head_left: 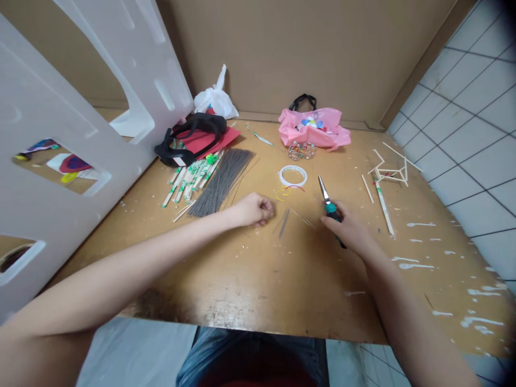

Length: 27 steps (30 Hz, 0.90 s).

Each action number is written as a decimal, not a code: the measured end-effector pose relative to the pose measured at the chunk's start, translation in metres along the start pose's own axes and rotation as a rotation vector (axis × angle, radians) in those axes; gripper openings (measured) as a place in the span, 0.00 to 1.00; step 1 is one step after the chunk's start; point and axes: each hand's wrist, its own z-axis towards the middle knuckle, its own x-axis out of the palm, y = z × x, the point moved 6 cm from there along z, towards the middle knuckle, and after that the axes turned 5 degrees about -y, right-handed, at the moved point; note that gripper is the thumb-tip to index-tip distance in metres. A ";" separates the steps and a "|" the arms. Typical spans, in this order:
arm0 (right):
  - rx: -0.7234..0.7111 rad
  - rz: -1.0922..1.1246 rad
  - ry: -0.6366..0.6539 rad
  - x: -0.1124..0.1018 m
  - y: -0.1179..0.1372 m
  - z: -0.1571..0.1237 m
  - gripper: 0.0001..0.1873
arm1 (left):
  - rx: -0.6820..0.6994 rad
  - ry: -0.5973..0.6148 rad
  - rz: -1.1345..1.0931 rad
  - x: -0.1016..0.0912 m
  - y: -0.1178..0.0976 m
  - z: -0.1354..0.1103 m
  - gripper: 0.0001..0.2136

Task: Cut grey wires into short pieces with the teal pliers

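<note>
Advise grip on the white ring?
Pinch the rim of the white ring from above, thumb in the hole, fingers outside. It lies flat on the table, a thin band around an open middle; take the far side, clear of the coloured wire at its near edge.
</note>
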 end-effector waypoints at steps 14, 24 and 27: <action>-0.041 -0.717 -0.235 -0.016 -0.024 0.022 0.26 | 0.134 -0.314 1.014 -0.129 0.025 -0.018 0.11; -0.021 -0.809 -0.251 -0.012 -0.022 0.021 0.24 | -0.055 -0.214 1.086 -0.091 0.040 -0.015 0.17; -0.020 -0.812 -0.244 -0.013 -0.022 0.021 0.23 | -0.127 -0.148 1.143 -0.081 0.041 -0.013 0.19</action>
